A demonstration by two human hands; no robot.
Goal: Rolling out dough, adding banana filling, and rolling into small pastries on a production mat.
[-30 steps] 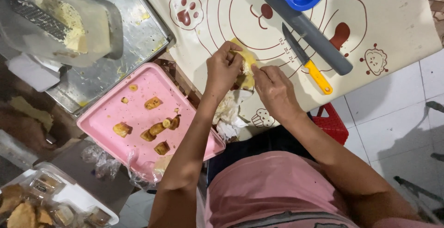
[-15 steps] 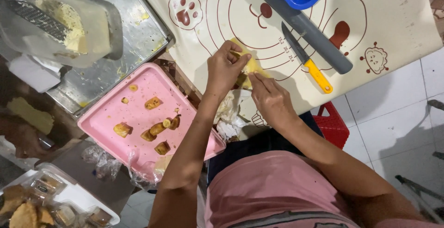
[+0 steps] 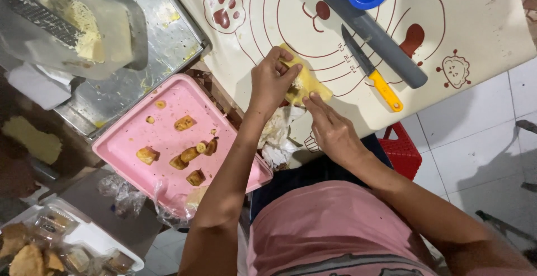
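A yellow dough sheet [image 3: 306,81] is laid on the cream baking mat [image 3: 475,24], beside a yellow-handled knife [image 3: 372,70]. Its near edge is pinched by the left hand [image 3: 272,80], fingers curled onto it. The right hand [image 3: 331,130] is held flat, its extended fingertips [image 3: 311,100] pressed on the sheet. A pink tray [image 3: 162,136] with fried pieces is seen left.

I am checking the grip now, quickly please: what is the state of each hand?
Left hand: closed, pinching the yellow dough piece.
Right hand: open, fingertips pressing the dough's edge.
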